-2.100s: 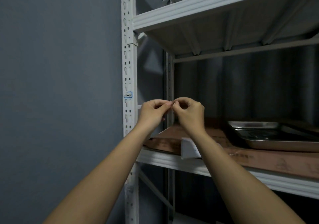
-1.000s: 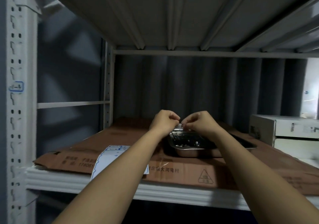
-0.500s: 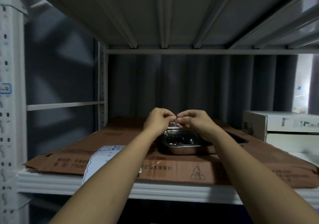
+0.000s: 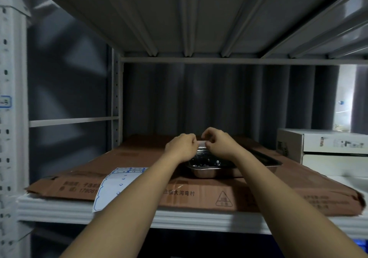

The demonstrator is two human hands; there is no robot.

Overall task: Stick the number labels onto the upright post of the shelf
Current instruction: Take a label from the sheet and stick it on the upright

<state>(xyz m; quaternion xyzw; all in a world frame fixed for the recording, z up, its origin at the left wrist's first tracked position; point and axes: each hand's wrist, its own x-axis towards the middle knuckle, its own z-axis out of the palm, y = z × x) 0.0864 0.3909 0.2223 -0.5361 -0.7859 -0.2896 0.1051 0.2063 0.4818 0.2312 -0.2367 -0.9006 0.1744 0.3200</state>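
Shelf (image 4: 123, 211): white metal, cardboard (image 4: 199, 194) lying on it
Label sheet (image 4: 111, 186): on cardboard's front edge
Left hand (image 4: 182, 147), right hand (image 4: 220, 144): fingers pinching one small label (image 4: 202, 144) between them, above metal tray (image 4: 211, 170)
Post (image 4: 12, 118): far left, one label stuck on
Box (image 4: 322, 146): right

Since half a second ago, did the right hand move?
Yes, a little. The right hand has lifted slightly apart from the left hand above the metal tray, exposing a small white label pinched between them.

Dim room, grey curtain (image 4: 219, 98), bright gap (image 4: 345, 98) right.
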